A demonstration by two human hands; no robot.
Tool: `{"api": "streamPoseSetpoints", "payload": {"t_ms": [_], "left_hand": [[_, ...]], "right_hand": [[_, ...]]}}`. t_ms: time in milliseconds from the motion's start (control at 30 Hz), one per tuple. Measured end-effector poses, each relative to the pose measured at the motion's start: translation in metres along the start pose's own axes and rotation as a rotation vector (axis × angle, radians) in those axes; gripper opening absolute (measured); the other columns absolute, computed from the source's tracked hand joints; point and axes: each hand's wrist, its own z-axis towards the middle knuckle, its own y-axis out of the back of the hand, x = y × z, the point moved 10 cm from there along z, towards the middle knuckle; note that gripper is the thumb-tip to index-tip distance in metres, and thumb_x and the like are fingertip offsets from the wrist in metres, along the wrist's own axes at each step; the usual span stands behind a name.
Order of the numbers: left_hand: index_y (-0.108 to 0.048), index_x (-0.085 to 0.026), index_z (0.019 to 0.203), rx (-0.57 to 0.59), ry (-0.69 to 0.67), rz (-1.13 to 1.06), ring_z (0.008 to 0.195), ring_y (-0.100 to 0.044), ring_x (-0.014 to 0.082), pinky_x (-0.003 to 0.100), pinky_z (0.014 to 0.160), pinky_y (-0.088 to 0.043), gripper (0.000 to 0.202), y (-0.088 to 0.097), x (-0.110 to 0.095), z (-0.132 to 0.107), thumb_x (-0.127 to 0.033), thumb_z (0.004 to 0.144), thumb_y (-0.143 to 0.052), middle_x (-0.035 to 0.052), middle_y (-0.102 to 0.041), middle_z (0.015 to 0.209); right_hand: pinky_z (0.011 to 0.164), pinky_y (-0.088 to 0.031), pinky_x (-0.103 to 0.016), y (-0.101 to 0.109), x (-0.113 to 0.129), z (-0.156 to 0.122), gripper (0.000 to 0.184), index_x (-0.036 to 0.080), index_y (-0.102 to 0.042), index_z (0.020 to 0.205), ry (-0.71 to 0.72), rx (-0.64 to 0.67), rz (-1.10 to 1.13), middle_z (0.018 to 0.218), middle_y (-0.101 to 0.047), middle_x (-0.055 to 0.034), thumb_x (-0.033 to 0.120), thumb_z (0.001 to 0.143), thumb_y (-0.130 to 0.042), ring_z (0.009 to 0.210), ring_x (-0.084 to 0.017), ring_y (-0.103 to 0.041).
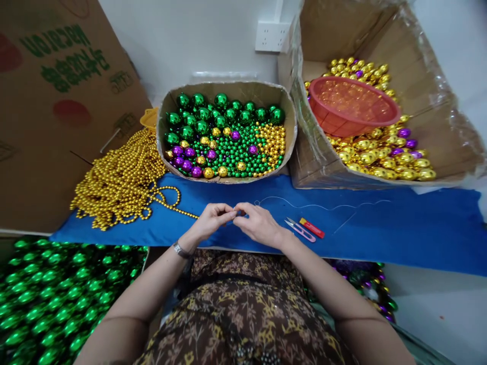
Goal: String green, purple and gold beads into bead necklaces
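My left hand (212, 219) and my right hand (258, 223) meet fingertip to fingertip over the blue cloth (399, 228). Both pinch something very small between them that I cannot make out. A thin clear thread (323, 207) runs from the fingers to the right across the cloth. A strand of small gold beads (171, 200) leads from the left hand to a gold bead pile (119, 180) at the left. A cardboard box (228, 87) of green, gold and purple beads stands just beyond the hands.
Thread snips (300, 229) and a red lighter (312, 228) lie right of my right hand. A large carton (429, 86) at the back right holds gold beads and a red basket (352, 104). Green beads (57, 294) fill a box at the lower left. Another carton (57, 101) leans at the left.
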Motion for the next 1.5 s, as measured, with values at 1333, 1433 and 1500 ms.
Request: {"api": "streamPoseSetpoints", "payload": {"t_ms": [1333,1433,1500], "left_hand": [[-0.066,-0.018,0.084,-0.228,-0.389,0.472,0.077,-0.056,0.0172,0.03,0.073,-0.044,0.02,-0.008,-0.032,-0.013,-0.031,0.089,-0.052,0.0064,-0.064,0.082],[-0.062,-0.016,0.077,-0.192,-0.146,0.118,0.054,-0.045,0.0106,0.023,0.052,-0.035,0.028,-0.003,-0.008,-0.002,-0.042,0.085,-0.057,0.0002,-0.055,0.065],[-0.061,-0.015,0.077,-0.147,-0.048,-0.024,0.047,-0.035,0.0079,0.022,0.045,-0.027,0.034,-0.007,0.002,0.004,-0.048,0.082,-0.06,-0.0034,-0.047,0.058]], "right_hand": [[0.066,-0.042,-0.026,0.005,-0.04,-0.008,0.014,0.02,-0.063,0.079,-0.616,-0.278,0.29,0.083,-0.064,-0.0071,0.022,0.087,-0.053,0.076,-0.017,-0.059],[0.057,-0.042,-0.023,-0.008,-0.062,-0.018,0.017,0.021,-0.056,0.079,-0.737,-0.531,0.918,0.075,-0.059,-0.0025,0.035,0.087,-0.049,0.065,-0.013,-0.053],[0.05,-0.04,-0.021,-0.02,-0.07,-0.02,0.018,0.022,-0.052,0.081,-0.782,-0.618,1.253,0.073,-0.057,0.0001,0.039,0.087,-0.047,0.058,-0.011,-0.049]]}}
